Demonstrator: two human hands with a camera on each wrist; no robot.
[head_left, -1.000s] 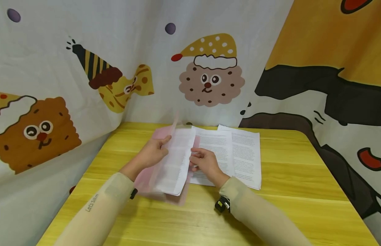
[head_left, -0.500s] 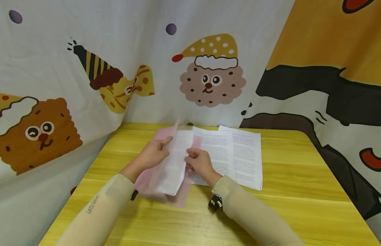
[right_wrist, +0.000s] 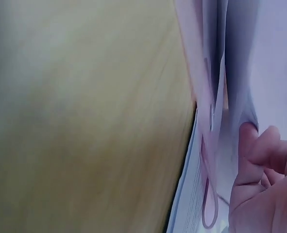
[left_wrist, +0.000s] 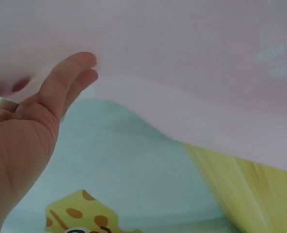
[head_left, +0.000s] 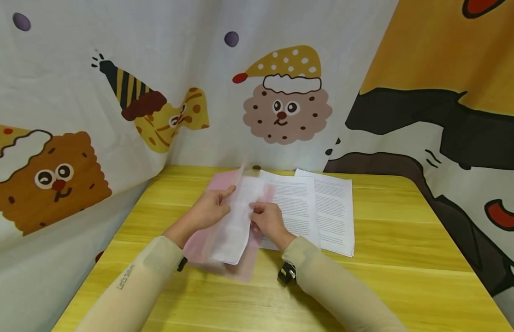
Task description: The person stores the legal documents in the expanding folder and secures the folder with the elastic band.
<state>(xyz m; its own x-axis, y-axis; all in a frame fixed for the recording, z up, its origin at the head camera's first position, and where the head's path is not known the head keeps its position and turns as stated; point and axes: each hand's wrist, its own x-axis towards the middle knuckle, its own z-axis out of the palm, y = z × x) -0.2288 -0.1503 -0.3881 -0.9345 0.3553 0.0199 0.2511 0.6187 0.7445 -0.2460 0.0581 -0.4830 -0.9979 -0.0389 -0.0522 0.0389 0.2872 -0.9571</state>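
Note:
A translucent pink plastic folder (head_left: 196, 242) lies on the table, opened, with a few white sheets of paper (head_left: 232, 249) inside it. My left hand (head_left: 207, 210) holds up the folder's cover between thumb and fingers; in the left wrist view the raised cover (left_wrist: 182, 58) spreads above and beside that hand. My right hand (head_left: 269, 219) pinches the right edge of the sheets, thumb against fingers. Seen from the right wrist, the pinched paper (right_wrist: 245, 63) bends up from the folder's lower layer, and printed pages (right_wrist: 187, 199) lie beneath.
Two printed paper piles overlap right of the folder, the nearer pile (head_left: 294, 207) partly under it and the farther pile (head_left: 335, 216) at its right. The yellow wood-grain table (head_left: 406, 240) backs onto a cartoon-print curtain (head_left: 215, 55).
My right hand has moved left with the edge of the sheets, farther into the folder. More of the pink lower layer shows at the right. My left hand has shifted slightly right.

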